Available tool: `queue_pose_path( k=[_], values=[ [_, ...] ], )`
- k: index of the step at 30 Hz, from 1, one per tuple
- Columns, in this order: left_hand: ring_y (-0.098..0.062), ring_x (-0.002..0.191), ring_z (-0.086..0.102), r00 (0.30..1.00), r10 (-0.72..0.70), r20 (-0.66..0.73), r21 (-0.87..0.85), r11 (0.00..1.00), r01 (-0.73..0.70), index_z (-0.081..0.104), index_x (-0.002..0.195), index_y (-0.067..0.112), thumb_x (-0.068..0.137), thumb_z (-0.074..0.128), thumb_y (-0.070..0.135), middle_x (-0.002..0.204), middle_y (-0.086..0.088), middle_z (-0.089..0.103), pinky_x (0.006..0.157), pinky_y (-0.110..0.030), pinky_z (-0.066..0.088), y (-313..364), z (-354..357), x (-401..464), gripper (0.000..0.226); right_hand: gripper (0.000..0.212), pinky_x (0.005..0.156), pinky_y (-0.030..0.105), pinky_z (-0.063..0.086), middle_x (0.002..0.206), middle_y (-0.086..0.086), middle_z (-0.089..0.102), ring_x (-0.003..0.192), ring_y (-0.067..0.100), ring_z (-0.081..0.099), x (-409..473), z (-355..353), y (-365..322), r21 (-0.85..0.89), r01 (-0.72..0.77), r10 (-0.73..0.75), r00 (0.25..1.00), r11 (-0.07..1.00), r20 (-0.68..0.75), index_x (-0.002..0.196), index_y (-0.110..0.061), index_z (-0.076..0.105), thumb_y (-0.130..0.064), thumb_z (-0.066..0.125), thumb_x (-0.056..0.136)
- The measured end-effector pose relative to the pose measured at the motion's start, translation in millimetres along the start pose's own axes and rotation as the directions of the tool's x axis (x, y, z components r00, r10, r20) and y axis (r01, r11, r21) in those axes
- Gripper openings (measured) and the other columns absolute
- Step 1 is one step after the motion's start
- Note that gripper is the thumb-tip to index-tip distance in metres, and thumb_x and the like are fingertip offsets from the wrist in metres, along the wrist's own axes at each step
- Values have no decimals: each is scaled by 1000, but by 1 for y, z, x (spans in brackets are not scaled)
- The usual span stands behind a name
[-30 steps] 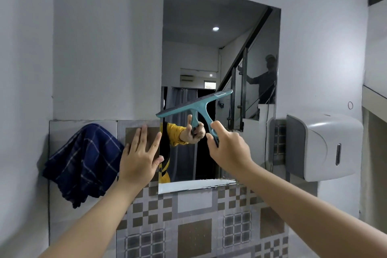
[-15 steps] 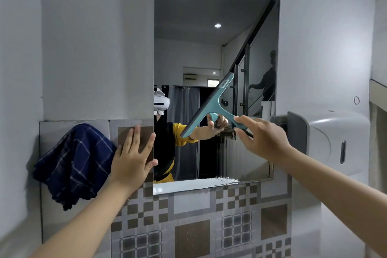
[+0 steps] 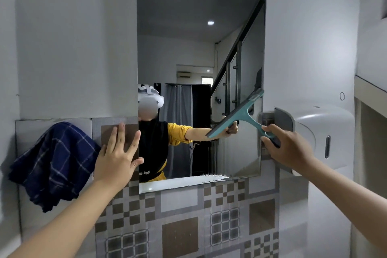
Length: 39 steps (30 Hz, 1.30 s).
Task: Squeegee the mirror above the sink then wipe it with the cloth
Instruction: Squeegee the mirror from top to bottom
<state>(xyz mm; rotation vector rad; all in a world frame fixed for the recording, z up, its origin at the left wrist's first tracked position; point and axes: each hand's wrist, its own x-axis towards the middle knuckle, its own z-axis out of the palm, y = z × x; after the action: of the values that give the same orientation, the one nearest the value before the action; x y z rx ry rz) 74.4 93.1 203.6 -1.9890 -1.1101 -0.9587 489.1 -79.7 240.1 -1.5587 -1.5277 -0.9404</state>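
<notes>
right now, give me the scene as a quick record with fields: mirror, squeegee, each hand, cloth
mirror: on the wall above patterned tiles; white streak along its bottom edge
squeegee: teal, blade tilted, on the lower right part of the glass, top end near the right edge
right hand: closed on the squeegee handle
left hand: open, fingers spread, flat on the tile just left of the mirror, holding nothing
cloth: dark blue checked, hanging on the wall left of the left hand, untouched
dispenser: white, on the wall right of the mirror

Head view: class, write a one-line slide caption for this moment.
Right hand holds a teal squeegee tilted at the mirror's right edge; left hand flat on tiled wall beside the hanging cloth.
</notes>
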Motion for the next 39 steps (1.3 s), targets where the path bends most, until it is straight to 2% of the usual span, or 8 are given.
queue_pose_path(
  k=[3, 5, 8, 16, 20, 28, 34, 39],
  values=[
    [-44, 135, 23, 1000, 0, 3, 2, 1000, 0, 29, 142, 17, 74, 68, 41, 150, -26, 15, 85, -61, 46, 0, 1, 0, 82, 27, 37, 23, 38, 56, -18, 48, 35, 16, 43, -15, -2, 5, 60, -68, 67, 997, 996, 29, 109, -10, 65, -19, 70, 84],
    [-44, 136, 22, 1000, 0, 0, 5, 1000, 0, 28, 143, 17, 75, 67, 41, 151, -26, 14, 85, -61, 46, 0, 1, 0, 82, 27, 39, 25, 42, 68, -5, 62, 39, 17, 50, -21, 0, 2, 102, -122, 116, 991, 987, 65, 110, -11, 63, -20, 69, 86],
    [-45, 136, 22, 1000, -1, 1, 0, 1000, 1, 28, 142, 17, 75, 67, 40, 150, -27, 15, 85, -62, 46, 1, 1, 0, 81, 24, 42, 19, 37, 75, 3, 63, 44, 13, 51, -28, 4, -7, 174, -201, 185, 977, 964, 101, 110, -9, 59, -18, 66, 88],
    [-46, 136, 20, 1000, -16, 10, -13, 1000, 17, 28, 143, 16, 76, 67, 38, 150, -28, 14, 84, -64, 46, 2, 1, -1, 81, 13, 57, 45, 57, 84, 8, 66, 66, 32, 65, -39, 14, -38, 333, -451, 404, 892, 828, 203, 101, -24, 50, -27, 59, 93],
    [-47, 136, 20, 1000, -27, 15, -22, 999, 27, 28, 143, 15, 75, 69, 36, 150, -28, 15, 85, -64, 45, 4, -1, -1, 82, 11, 48, 32, 44, 80, 10, 63, 55, 23, 53, -42, 16, -58, 394, -557, 493, 830, 731, 260, 100, -21, 48, -28, 55, 94],
    [-47, 134, 24, 999, -39, 14, -27, 999, 39, 32, 141, 14, 73, 72, 34, 149, -29, 18, 83, -64, 45, 7, -3, -1, 82, 18, 33, 19, 36, 84, 12, 58, 46, 15, 46, -39, 24, -115, 494, -736, 633, 665, 463, 397, 108, -18, 39, -32, 44, 98],
    [-46, 135, 23, 999, -41, 8, -36, 998, 42, 28, 143, 16, 74, 71, 36, 150, -27, 16, 84, -63, 45, 6, -4, -2, 83, 15, 41, 26, 37, 74, 9, 51, 49, 17, 45, -30, 33, -160, 563, -774, 697, 575, 292, 429, 104, -14, 36, -26, 40, 98],
    [-45, 137, 20, 999, -42, 16, -34, 999, 42, 22, 145, 17, 70, 72, 46, 151, -26, 13, 88, -60, 44, 9, -6, -4, 94, 13, 45, 28, 40, 81, 14, 54, 52, 22, 49, -21, 43, -199, 633, -764, 748, 494, 129, 444, 101, -15, 35, -26, 40, 97]
  ],
)
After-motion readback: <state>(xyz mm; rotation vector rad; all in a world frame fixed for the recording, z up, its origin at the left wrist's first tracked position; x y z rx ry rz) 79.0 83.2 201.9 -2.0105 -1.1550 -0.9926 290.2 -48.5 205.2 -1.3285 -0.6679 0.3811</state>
